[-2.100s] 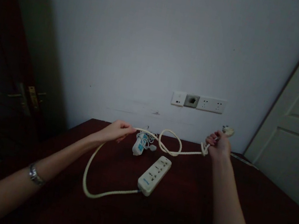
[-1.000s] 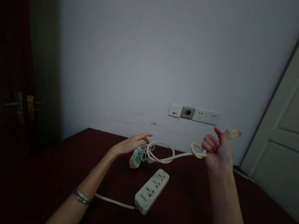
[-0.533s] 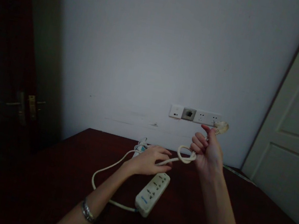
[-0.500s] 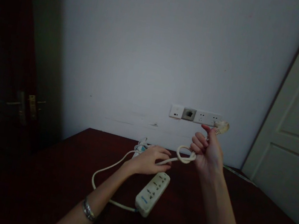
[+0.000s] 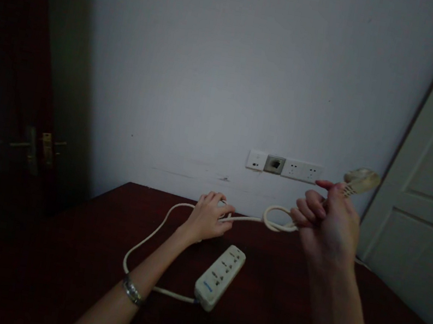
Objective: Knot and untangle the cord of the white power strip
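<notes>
Left hand (image 5: 207,218): thumb and fingers closed on the pale cord (image 5: 246,219), low over the dark red table (image 5: 84,228). Right hand (image 5: 328,225): fingers curled into a grip on the same cord, raised; plug (image 5: 363,181) sticks out above the thumb side. Between the hands the cord runs nearly straight, then makes a small loop just beside the right fingers (how it crosses inside that fist is hidden). Power strip (image 5: 219,278) lies slantwise on the table, sockets up, cord leaving its near end and curving past the left forearm. Wall sockets (image 5: 302,171) behind.
</notes>
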A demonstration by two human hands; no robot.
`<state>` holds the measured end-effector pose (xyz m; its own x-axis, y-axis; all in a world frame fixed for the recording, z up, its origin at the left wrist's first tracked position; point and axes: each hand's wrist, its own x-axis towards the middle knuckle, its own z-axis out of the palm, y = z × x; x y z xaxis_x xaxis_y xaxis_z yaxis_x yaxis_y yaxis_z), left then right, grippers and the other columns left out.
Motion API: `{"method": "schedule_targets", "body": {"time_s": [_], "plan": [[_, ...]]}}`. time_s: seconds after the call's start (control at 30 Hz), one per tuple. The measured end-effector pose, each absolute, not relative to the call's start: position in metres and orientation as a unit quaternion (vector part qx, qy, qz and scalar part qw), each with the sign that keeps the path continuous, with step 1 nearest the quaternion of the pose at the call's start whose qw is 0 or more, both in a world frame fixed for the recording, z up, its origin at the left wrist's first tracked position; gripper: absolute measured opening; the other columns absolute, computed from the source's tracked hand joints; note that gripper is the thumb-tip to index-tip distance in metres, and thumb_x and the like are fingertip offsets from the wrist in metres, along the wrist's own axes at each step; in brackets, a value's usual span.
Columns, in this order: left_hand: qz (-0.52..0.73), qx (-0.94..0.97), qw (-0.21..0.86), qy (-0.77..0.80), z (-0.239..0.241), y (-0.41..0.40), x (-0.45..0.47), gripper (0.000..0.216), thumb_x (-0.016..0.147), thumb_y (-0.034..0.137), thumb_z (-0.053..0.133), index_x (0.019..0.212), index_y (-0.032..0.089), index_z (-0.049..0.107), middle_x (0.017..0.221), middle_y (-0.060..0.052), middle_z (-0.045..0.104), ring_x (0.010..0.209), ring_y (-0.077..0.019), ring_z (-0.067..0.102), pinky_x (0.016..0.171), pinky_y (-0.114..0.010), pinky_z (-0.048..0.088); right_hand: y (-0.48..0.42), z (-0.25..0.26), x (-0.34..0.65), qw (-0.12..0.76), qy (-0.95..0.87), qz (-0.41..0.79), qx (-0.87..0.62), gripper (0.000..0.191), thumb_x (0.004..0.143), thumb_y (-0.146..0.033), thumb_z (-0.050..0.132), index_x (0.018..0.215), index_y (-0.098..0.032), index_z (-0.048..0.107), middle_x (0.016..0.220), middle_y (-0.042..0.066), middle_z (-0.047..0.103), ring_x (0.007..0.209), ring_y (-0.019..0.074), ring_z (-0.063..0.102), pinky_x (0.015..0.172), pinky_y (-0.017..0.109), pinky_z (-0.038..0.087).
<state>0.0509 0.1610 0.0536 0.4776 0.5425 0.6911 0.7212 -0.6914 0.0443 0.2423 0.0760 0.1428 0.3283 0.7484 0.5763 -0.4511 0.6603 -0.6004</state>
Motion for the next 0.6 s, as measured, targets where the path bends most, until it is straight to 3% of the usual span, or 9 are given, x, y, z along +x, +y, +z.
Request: {"method": "schedule_targets", "body": {"time_s": [0.33, 0.6], "plan": [[-0.41, -0.789, 0.171, -0.425, 0.043, 0.178, 0.04, 0.029, 0.074, 0.032, 0.06, 0.102, 0.024, 0.065, 0.106, -0.009, 0.051, 0.102, -0.0253, 0.043, 0.085, -0.039, 0.036, 0.07, 0.141, 0.235, 0.801, -0.462, 0.338, -0.175, 0.024, 0.082, -0.044, 0.057, 0.077, -0.021, 0.052, 0.044, -0.01, 0.024, 0.035, 0.0033, 0.018, 0.035, 0.016, 0.016], [-0.48, -0.772, 0.191, -0.37, 0.032, 0.189, 0.036, 0.023, 0.075, 0.03, 0.058, 0.094, 0.019, 0.066, 0.098, -0.009, 0.052, 0.093, -0.0219, 0.047, 0.081, -0.034, 0.042, 0.041, 0.152, 0.235, 0.822, -0.458, 0.283, -0.185, 0.024, 0.081, -0.043, 0.058, 0.074, -0.021, 0.054, 0.044, -0.009, 0.023, 0.037, 0.0044, 0.018, 0.036, 0.019, 0.017]]}}
